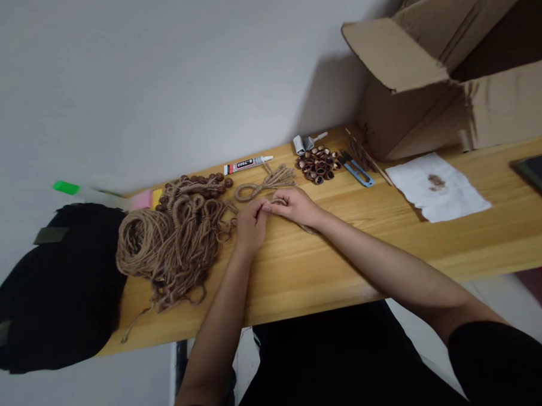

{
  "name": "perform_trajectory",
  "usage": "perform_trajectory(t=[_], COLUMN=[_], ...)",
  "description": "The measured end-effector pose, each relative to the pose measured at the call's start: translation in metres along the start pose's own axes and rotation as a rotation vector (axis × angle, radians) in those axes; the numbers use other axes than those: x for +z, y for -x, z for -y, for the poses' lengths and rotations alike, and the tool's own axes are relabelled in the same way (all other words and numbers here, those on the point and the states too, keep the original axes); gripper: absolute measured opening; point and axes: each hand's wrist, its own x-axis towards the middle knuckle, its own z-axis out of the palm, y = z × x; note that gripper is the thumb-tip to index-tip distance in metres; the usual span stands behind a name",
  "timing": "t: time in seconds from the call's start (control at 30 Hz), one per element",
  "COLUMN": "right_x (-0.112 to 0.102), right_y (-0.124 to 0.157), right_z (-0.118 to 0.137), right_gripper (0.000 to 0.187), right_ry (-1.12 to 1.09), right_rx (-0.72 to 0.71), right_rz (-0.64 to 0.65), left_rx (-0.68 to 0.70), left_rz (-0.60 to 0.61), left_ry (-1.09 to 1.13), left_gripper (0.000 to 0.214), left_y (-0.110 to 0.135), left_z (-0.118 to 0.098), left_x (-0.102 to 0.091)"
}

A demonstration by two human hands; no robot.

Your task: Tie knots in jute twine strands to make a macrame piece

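Note:
Over the middle of the wooden table, my left hand (253,223) and my right hand (296,206) meet at the fingertips, both closed on a piece of brown twine (279,201). A length of that twine shows under my right wrist. Just beyond my fingers lies a looped twine piece with a frayed tassel (276,182). Left of my left hand is a large heap of brown twine (183,249), coiled and tangled, with a string of round brown beads (198,185) behind it. The exact hold between my fingertips is partly hidden.
Near the wall lie a glue tube (248,164), a pile of brown cup-shaped shells (318,164) and blue thread snips (357,170). A stained white tissue (437,187) and an open cardboard box (428,94) are at right; a black bag (63,290) stands at left.

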Motion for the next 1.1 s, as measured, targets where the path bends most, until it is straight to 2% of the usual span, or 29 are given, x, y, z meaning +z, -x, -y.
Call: perform_trajectory(t=[0.3, 0.6, 0.8, 1.1], right_x=[0.000, 0.000, 0.000, 0.001], right_y=[-0.001, -0.002, 0.000, -0.002], right_z=[-0.002, -0.002, 0.001, -0.006], right_gripper=[0.038, 0.040, 0.038, 0.029], right_ry=[0.013, -0.029, -0.082, -0.082], right_rx=[-0.040, -0.021, 0.039, -0.019], right_rz=[0.022, 0.015, 0.027, -0.007], left_rx=[-0.170, -0.203, -0.178, -0.163], left_rz=[0.031, 0.062, 0.185, 0.232], left_ry=[0.213, 0.264, 0.305, 0.276], left_gripper=[0.028, 0.033, 0.032, 0.029], left_y=[-0.004, -0.005, -0.005, -0.005], left_z=[0.001, 0.003, 0.004, 0.005], left_x=[-0.003, -0.005, -0.016, -0.021])
